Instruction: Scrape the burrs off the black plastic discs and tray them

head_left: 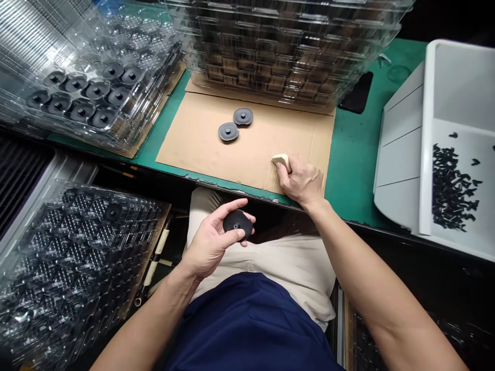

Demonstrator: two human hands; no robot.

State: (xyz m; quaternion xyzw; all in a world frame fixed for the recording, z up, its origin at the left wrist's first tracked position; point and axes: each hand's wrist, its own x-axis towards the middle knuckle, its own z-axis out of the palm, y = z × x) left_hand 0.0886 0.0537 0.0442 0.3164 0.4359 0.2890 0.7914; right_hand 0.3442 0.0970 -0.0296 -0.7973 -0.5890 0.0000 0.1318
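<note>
From the head camera, the left hand (212, 242) is raised over the lap, its fingers (232, 206) curled around the rim of a black round disc (237, 222) and grasping it, with the disc's small central hub facing up. The right hand (302, 181) is clenched on a pale wedge-shaped block (281, 162), which sits on a cardboard sheet (216, 149) just ahead of the right fingertips. Beyond those fingers and to their left, two more black discs (243, 116) (228, 132) lie side by side on the cardboard, almost touching. The cardboard lies on a green worktop (353, 154). Farther ahead of the right fingers rises a tall stack of clear plastic trays (286, 46). Ahead and left of the left fingers, more clear trays (88, 98) hold rows of black discs. Below and left of the left hand sits another loaded tray stack (77, 252). Right of the right fingers stands a white bin (456, 87) holding a heap of small black parts (450, 188)
</note>
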